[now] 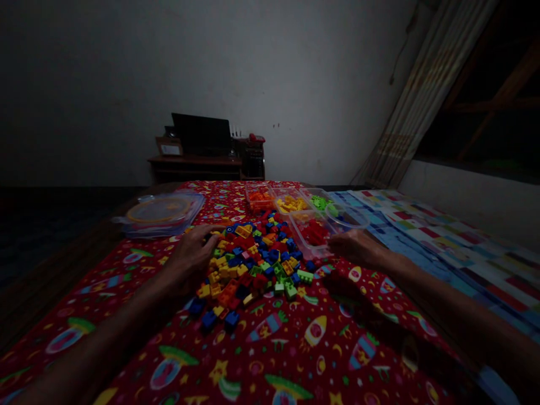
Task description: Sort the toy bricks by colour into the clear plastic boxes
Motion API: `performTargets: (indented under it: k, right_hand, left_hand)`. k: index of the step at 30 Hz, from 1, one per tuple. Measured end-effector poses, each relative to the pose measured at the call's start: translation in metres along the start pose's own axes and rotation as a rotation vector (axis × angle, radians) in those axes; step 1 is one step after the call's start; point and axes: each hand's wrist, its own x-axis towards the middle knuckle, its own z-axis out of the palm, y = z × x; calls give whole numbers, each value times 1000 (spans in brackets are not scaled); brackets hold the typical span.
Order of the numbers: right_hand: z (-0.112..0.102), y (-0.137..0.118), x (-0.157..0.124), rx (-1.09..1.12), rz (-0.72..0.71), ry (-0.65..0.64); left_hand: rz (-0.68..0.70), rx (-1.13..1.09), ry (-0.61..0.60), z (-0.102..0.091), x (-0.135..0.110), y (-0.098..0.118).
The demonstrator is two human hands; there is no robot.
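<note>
A heap of plastic building bricks [253,253] in blue, yellow, red, orange and green lies on the red patterned cloth [270,360]. My left hand [194,247] rests at the heap's left edge, thumb and forefinger apart, its fingertips partly lost among the bricks. At the right side of a clear box with red bricks [313,232] is my right hand [353,246], its fingers drawn together; darkness hides what they hold, if anything. Behind stand clear boxes of orange bricks [260,197], yellow bricks [292,203] and green bricks [320,202].
Another clear round-rimmed container [348,216] stands just beyond my right hand. Stacked clear lids [162,214] lie at the table's left. A checkered bedspread [455,242] adjoins on the right. A dark monitor [202,134] sits on a desk by the far wall.
</note>
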Motion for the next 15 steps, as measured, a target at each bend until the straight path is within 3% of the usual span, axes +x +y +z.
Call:
performTargets:
  k: [4,7,10,15]
  right_hand:
    - [29,-1,-39,-99,53,-44]
    - [50,-2,-47,-53,105,-84]
    - [62,-13,-34,1,81,-34]
    - [79,-41,8,99,-71,51]
  left_hand:
    - [93,-6,-2,-8,2,11]
    - [220,-3,-44,-8,-5,25]
    - [413,13,-114,-2,-22,41]
    - [662,150,-297,7,-70,80]
